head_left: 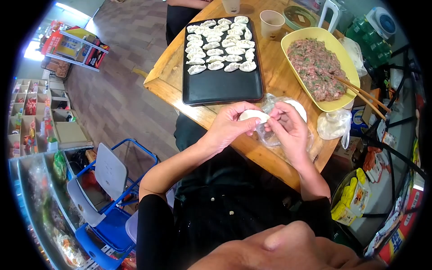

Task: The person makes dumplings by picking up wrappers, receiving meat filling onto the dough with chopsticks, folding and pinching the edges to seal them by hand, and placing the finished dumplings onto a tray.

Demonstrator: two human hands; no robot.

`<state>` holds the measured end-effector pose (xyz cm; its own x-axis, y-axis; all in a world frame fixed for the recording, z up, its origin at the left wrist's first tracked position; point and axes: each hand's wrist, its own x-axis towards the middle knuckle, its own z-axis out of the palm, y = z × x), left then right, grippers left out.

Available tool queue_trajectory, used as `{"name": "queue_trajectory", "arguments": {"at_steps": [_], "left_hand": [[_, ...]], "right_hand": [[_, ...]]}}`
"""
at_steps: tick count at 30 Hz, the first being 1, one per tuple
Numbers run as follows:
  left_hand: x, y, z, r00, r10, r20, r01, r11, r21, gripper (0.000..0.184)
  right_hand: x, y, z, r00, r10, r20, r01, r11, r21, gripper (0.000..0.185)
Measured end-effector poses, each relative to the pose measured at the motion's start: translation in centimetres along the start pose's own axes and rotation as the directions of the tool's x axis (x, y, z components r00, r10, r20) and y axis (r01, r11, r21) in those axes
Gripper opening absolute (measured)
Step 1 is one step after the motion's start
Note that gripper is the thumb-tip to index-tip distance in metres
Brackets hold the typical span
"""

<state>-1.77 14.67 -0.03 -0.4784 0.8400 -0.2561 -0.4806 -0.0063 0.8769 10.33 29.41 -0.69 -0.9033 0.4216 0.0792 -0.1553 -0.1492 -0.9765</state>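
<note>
Between my two hands is a folded, pale dumpling (254, 116), held just above the near edge of the table. My left hand (234, 122) grips its left side between thumb and fingers. The fingertips of my right hand (288, 128) pinch its right end. Behind my right hand, a stack of round dumpling wrappers (298, 109) lies partly hidden on clear plastic. Rows of finished dumplings (216, 65) cover the far part of a black tray (222, 87). To the right, a yellow bowl (330, 106) holds minced meat filling (315, 67), with chopsticks (362, 92) resting in it.
A knotted plastic bag (334, 123) sits by the right edge of the wooden table (168, 74). Paper cups (272, 24) stand at the back. Another person's arm (189, 3) shows beyond the tray. A blue folding chair (112, 225) and shelves (33, 112) are at left.
</note>
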Motion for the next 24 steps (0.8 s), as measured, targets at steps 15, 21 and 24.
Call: {"name": "queue_trajectory", "arguments": {"at_steps": [15, 21, 24], "left_hand": [[1.1, -0.7, -0.1, 0.965, 0.255, -0.058, -0.202, 0.869, 0.452, 0.011], [0.1, 1.2, 0.5, 0.973, 0.230, 0.005, -0.194, 0.806, 0.559, 0.015], [0.0, 1.3, 0.5, 0.975, 0.218, 0.051, -0.209, 0.800, 0.562, 0.016]], "right_hand": [[0.5, -0.2, 0.3, 0.936, -0.326, 0.136, 0.346, 0.766, -0.542, 0.041], [0.4, 0.0, 0.4, 0.914, -0.387, 0.121, 0.380, 0.716, -0.585, 0.046], [0.2, -0.2, 0.5, 0.910, -0.398, 0.120, 0.386, 0.704, -0.596, 0.047]]}}
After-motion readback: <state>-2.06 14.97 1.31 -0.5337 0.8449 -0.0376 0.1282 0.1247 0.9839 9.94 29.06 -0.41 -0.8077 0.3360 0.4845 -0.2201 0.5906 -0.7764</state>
